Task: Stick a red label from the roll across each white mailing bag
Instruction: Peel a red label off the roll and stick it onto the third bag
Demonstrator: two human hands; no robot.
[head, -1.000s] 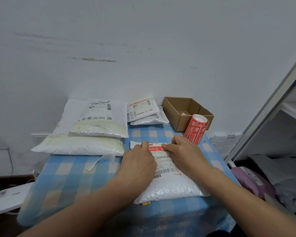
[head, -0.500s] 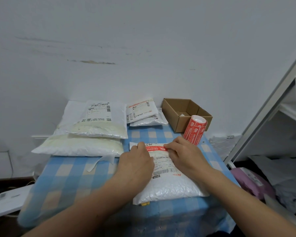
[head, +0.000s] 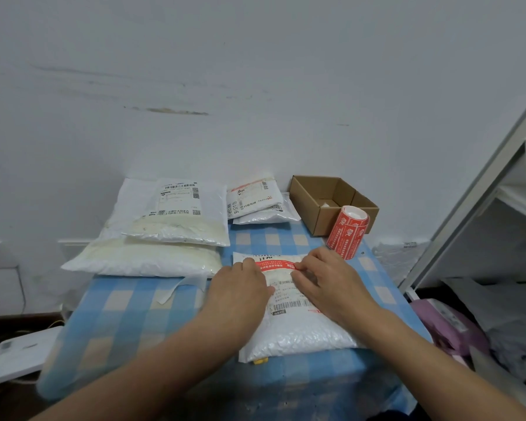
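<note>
A white mailing bag [head: 298, 332] lies on the blue checked table [head: 128, 317] in front of me. A red label [head: 274, 264] runs across its far end, above the printed address slip. My left hand [head: 237, 287] lies flat on the bag with its fingertips on the label's left end. My right hand [head: 328, 278] presses its fingertips on the label's right end. The roll of red labels [head: 348, 232] stands upright just beyond my right hand.
Two large white bags [head: 176, 220] are stacked at the back left, and two small ones [head: 249, 199] lie at the back middle. An open cardboard box [head: 316, 196] sits behind the roll. A strip of backing paper [head: 179, 287] lies left of my hands. A white shelf frame [head: 498, 183] stands to the right.
My fingertips have slid slightly apart along the label, so more of its red strip shows between them. The bag and the roll have not moved.
</note>
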